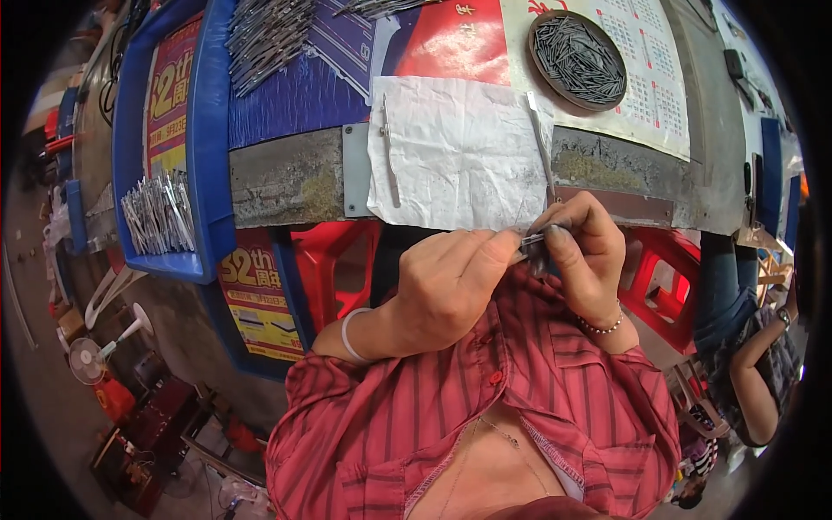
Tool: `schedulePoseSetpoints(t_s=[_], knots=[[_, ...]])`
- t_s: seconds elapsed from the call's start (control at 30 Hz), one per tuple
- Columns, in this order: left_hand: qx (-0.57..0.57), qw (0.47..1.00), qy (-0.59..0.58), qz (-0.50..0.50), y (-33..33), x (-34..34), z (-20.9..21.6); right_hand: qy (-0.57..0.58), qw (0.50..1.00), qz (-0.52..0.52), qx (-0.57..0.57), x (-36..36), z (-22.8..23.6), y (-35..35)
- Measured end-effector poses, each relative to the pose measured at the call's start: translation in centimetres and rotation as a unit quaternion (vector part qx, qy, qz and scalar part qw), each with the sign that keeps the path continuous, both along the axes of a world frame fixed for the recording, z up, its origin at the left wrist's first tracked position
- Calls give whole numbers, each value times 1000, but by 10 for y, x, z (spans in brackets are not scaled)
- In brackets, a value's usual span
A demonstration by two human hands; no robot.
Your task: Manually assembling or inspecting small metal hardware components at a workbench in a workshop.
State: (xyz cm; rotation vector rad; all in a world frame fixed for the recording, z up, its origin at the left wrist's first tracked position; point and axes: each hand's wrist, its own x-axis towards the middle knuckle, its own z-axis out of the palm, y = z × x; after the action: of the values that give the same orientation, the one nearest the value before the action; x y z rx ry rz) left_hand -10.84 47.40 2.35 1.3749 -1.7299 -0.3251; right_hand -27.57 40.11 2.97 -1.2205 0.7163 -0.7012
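Observation:
My left hand (451,282) and my right hand (585,256) meet at the table's near edge, fingertips pinched together. Between them is a small dark metal piece (534,241), mostly covered by the fingers, so its exact kind cannot be made out. Dark smudges mark my right thumb. A long thin metal strip (541,143) runs along the right side of a creased white paper sheet (468,160), its lower end close to my right hand. Toward the sheet's left side lies another slim metal piece (391,160).
A round bowl (534,62) of dark metal pins stands far right on a printed sheet. Many thin metal pieces (264,39) are piled far left. The blue tray (221,156) at left holds silver pieces (159,217). Red stools (325,269) stand beneath; another person (754,373) sits right.

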Motion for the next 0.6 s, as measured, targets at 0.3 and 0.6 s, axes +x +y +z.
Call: schedulePoseSetpoints(t_s=[0.3, 0.6], knots=[[4, 999, -47, 1, -5, -6, 3, -31, 995, -65, 62, -4, -8, 1], [8, 996, -86, 1, -15, -14, 8, -36, 996, -34, 68, -12, -10, -9]])
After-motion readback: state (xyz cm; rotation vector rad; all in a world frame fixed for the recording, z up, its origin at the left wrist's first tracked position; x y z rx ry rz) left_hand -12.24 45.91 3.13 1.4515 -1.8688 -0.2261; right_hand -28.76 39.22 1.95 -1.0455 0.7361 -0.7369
